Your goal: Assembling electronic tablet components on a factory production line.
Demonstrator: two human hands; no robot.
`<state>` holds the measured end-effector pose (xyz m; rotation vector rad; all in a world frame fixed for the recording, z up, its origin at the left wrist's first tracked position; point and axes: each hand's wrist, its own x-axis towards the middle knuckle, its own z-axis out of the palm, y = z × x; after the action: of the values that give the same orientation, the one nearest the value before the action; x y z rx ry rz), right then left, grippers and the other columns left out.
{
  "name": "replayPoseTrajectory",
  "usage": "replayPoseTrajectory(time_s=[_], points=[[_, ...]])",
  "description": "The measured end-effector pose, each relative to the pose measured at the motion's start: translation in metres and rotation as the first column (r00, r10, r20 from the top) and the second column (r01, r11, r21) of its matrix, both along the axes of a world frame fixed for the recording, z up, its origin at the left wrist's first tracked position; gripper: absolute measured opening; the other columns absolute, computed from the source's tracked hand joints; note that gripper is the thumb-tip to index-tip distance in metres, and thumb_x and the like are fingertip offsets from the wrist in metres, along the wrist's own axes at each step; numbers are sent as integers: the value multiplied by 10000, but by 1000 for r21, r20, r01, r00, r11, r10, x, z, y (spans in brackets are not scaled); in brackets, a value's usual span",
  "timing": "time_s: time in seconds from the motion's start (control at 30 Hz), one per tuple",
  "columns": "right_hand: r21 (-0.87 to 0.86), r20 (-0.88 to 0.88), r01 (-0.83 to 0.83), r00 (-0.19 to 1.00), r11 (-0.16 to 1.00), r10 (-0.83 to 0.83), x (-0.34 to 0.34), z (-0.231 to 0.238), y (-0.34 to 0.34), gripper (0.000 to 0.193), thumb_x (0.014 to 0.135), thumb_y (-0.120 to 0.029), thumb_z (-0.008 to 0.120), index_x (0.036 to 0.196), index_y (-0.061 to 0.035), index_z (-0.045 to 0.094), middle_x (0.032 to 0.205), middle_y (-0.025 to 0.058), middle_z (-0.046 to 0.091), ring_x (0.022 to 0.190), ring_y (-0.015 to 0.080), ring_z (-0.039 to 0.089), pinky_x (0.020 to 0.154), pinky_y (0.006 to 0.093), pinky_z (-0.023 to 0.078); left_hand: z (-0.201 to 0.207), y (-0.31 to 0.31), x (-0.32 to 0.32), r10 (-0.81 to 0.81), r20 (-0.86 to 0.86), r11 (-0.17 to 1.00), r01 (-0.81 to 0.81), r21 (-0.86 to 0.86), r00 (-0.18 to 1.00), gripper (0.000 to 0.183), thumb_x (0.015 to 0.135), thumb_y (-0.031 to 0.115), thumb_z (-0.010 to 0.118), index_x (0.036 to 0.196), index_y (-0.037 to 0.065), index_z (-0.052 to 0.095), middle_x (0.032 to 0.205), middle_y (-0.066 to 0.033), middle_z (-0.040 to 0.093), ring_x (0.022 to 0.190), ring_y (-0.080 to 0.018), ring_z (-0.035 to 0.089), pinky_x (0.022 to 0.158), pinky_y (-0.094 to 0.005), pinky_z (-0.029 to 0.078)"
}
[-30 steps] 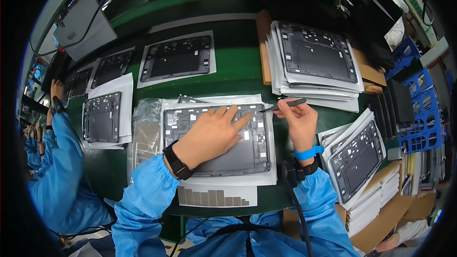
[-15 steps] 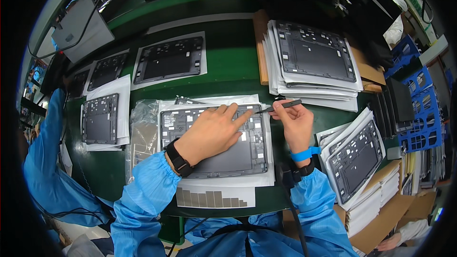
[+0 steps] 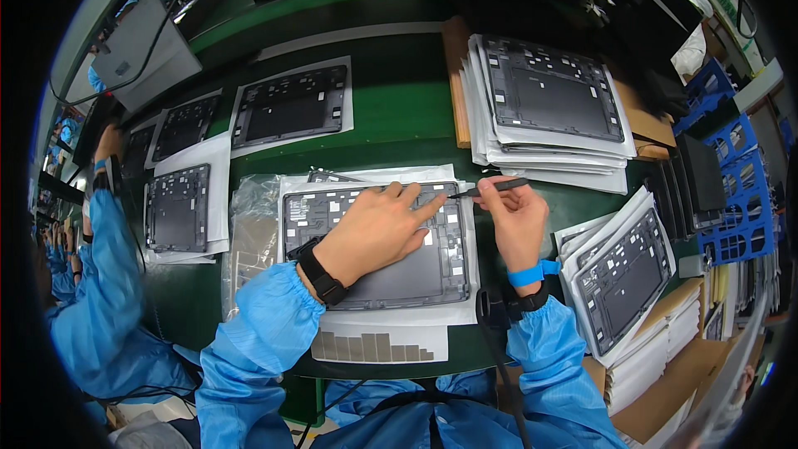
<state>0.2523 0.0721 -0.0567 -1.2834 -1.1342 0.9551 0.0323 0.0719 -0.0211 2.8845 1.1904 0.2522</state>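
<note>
Head view: at far left a co-worker's hand [image 3: 109, 143] shows, where half a second ago only a sleeve did. The left hand [image 3: 374, 227], grip apart, rests on the panel [image 3: 403, 281], on paper [image 3: 420, 316] mid-bench [image 3: 399, 129]. The right hand [image 3: 517, 220] stays clamped on a pointed tool [image 3: 509, 185]. A pale blur [image 3: 731, 376] has entered far right.

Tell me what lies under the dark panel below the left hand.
White sheets stick out past edges of the dark panel, and another dark piece peeks out at its far edge. Whatever else lies beneath is covered.
</note>
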Motion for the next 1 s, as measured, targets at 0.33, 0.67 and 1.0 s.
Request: replayPoseTrajectory(time_s=[0.33,0.67,1.0], points=[[150,-12,196,980,969,-197,30,33,-49,152,971,-114,674,1009,26,629,857,84,684,775,149,697,722,269,563,28,-25,1,5,33,1000,-4,-27,999,547,883,218,648,1416,143,551,999,-99,628,893,-268,660,720,-379,557],[210,38,219,972,953,-232,25,58,-110,142,979,-112,655,1022,23,650,884,90,700,781,126,654,723,251,511,154,-220,74,-26,998,650,758,60,-57,796,979,695,337,1443,62,468,1549,-183,424,1317,-321,545,984,-346,522],[102,30,140,989,985,-144,36,23,-141,132,992,-106,605,964,22,613,839,74,658,785,136,655,736,266,500,157,-226,-50,-192,981,361,931,45,27,300,1043,128,467,1088,-85,674,1049,-129,716,950,-275,702,819,-354,588]])
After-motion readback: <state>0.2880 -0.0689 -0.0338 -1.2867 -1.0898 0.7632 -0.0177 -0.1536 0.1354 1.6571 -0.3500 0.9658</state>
